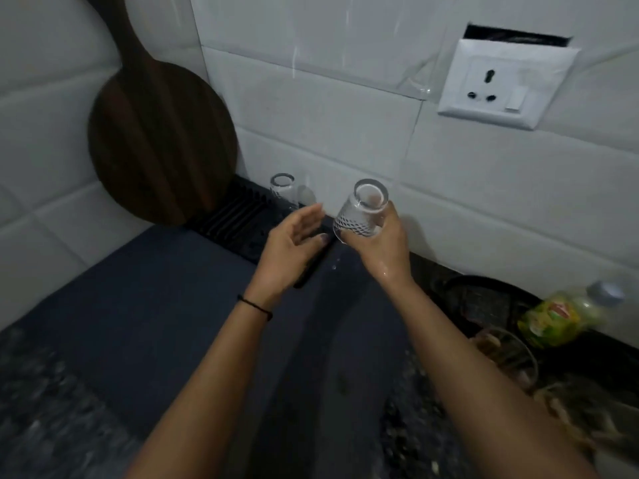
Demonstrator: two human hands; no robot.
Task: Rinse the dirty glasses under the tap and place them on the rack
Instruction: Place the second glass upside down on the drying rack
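Observation:
My right hand (380, 247) grips a clear patterned glass (361, 212), held upside down and tilted, just above the right end of the black ribbed rack (224, 219). Water drips from it. My left hand (294, 243) hovers open beside the glass, fingers spread, holding nothing. A second clear glass (283, 189) stands upside down on the rack against the tiled wall, left of the held glass.
A round dark wooden board (159, 140) leans in the corner behind the rack. A dark mat (155, 305) covers the counter. A wall socket (501, 84) is at upper right. A bottle (567, 312) and glass bowls (508, 350) sit at the right.

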